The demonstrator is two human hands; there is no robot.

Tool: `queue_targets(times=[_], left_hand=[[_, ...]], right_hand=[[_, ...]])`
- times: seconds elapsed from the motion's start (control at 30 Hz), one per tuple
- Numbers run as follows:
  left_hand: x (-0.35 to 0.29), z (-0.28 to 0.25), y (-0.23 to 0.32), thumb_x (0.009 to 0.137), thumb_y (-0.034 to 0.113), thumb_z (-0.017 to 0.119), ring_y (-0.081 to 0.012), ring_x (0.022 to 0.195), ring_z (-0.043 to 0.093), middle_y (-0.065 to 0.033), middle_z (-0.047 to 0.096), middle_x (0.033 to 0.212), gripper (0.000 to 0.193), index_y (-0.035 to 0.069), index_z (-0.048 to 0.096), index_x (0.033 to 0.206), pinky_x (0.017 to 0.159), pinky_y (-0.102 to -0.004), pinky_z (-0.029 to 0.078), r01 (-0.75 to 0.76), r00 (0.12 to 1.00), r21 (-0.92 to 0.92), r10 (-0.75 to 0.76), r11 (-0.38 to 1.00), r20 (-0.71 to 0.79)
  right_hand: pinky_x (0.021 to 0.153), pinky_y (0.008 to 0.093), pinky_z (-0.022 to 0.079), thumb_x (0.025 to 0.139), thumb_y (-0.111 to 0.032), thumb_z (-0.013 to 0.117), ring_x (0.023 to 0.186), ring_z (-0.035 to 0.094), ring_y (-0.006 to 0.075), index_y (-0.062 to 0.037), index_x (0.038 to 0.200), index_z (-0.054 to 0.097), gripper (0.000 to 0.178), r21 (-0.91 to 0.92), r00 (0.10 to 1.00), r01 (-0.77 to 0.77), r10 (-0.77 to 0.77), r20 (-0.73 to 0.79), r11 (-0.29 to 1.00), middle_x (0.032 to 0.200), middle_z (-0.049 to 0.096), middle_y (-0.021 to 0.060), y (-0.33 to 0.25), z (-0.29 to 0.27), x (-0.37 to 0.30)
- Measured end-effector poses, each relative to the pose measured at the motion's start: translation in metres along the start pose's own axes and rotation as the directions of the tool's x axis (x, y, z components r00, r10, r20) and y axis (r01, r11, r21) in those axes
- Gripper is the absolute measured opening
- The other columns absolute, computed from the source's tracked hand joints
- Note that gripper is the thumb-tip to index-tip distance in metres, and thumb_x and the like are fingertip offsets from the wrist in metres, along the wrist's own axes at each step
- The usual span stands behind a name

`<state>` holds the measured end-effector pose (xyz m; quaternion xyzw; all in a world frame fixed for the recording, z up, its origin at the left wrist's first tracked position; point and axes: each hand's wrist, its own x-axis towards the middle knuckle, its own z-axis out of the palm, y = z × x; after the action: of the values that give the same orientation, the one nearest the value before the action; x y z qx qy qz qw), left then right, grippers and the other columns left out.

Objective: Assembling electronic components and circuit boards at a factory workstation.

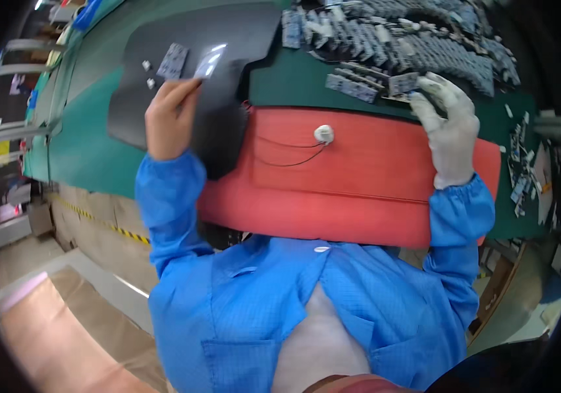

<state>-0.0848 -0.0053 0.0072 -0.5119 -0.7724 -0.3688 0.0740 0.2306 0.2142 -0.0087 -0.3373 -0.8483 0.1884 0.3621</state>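
Both hands are working above a green table. The left hand is bare and is hovering over a dark sheet on the left of the table. Its grip is appearing narrow, with thumb and forefinger lying close together; whether anything small is sitting between them, I cannot tell. Just beyond the fingertips, a grey-blue part is lying tilted on the dark sheet, and two small white pieces are lying just beside it.

The right hand is wearing a white glove and is standing at the near edge of the rows of grey-blue parts. Its fingers are curving, and a gap is showing between them and the thumb. The fingertips are meeting the end of the nearest block in the view; whether the grip is holding that block or only standing beside it, I cannot tell.

Between the hands, a red mat is spreading along the near side of the table. A round white piece is resting on it, with two thin dark wires running leftward. At the far right, loose parts are lying scattered. Blue sleeves are covering both forearms.
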Motion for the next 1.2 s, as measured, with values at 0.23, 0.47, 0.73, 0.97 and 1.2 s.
queue_targets(times=[0.23, 0.47, 0.73, 0.97, 1.2], left_hand=[[0.012, -0.012, -0.1, 0.078, 0.01, 0.067, -0.0187, 0.07, 0.06, -0.0072, 0.063, 0.08, 0.011, 0.005, 0.068, 0.088, 0.065, -0.028, 0.046, 0.093, 0.994, 0.312, -0.108, 0.945, 0.031], [0.039, 0.019, -0.003, 0.076, 0.01, 0.067, -0.0254, 0.082, 0.06, -0.0075, 0.063, 0.086, 0.01, 0.008, 0.068, 0.086, 0.071, -0.0338, 0.048, -0.153, 0.988, 0.211, 0.143, 0.965, 0.065], [0.081, 0.111, 0.062, 0.069, 0.002, 0.06, -0.0241, 0.088, 0.057, -0.0063, 0.055, 0.095, 0.028, 0.009, 0.062, 0.097, 0.07, -0.0341, 0.048, -0.791, 0.603, 0.092, 0.744, 0.605, 0.288], [0.077, 0.103, 0.063, 0.069, 0.008, 0.06, -0.0237, 0.09, 0.057, -0.0068, 0.057, 0.096, 0.02, 0.007, 0.057, 0.089, 0.073, -0.0339, 0.047, -0.865, 0.483, -0.02, 0.843, 0.501, 0.235], [0.016, 0.084, 0.101, 0.089, -0.006, 0.043, -0.011, 0.068, 0.047, -0.0054, 0.049, 0.079, 0.01, 0.0, 0.048, 0.094, 0.062, -0.0221, 0.04, -0.063, 0.92, -0.631, 0.289, 0.773, 0.263]], right_hand=[[0.09, 0.0393, 0.044, 0.068, -0.025, 0.078, 0.105, 0.051, 0.029, -0.0169, 0.1, 0.068, 0.034, -0.195, 0.992, 0.128, -0.124, 0.032, 0.972, 0.117, 0.059, 0.0086, -0.001, 0.003, 0.004], [0.085, 0.0363, 0.047, 0.063, -0.02, 0.08, 0.103, 0.053, 0.026, -0.0127, 0.098, 0.067, 0.038, -0.215, 0.978, 0.202, -0.209, -0.012, 0.955, 0.11, 0.06, 0.0042, -0.003, 0.01, 0.003], [0.083, 0.0352, 0.048, 0.065, -0.015, 0.079, 0.099, 0.056, 0.0243, -0.0114, 0.093, 0.068, 0.031, -0.139, 0.967, 0.229, -0.241, -0.078, 0.963, 0.104, 0.063, 0.0042, -0.002, 0.004, -0.001], [0.081, 0.0352, 0.048, 0.064, -0.012, 0.079, 0.096, 0.057, 0.0251, -0.0106, 0.087, 0.068, 0.025, -0.059, 0.965, 0.191, -0.199, -0.169, 0.98, 0.1, 0.064, 0.0063, -0.003, -0.003, -0.001], [0.086, 0.0397, 0.047, 0.072, -0.034, 0.075, 0.097, 0.06, 0.0309, -0.0023, 0.112, 0.059, 0.053, 0.37, 0.974, 0.169, -0.212, 0.078, 0.913, 0.109, 0.062, 0.0161, -0.032, -0.016, -0.005]])
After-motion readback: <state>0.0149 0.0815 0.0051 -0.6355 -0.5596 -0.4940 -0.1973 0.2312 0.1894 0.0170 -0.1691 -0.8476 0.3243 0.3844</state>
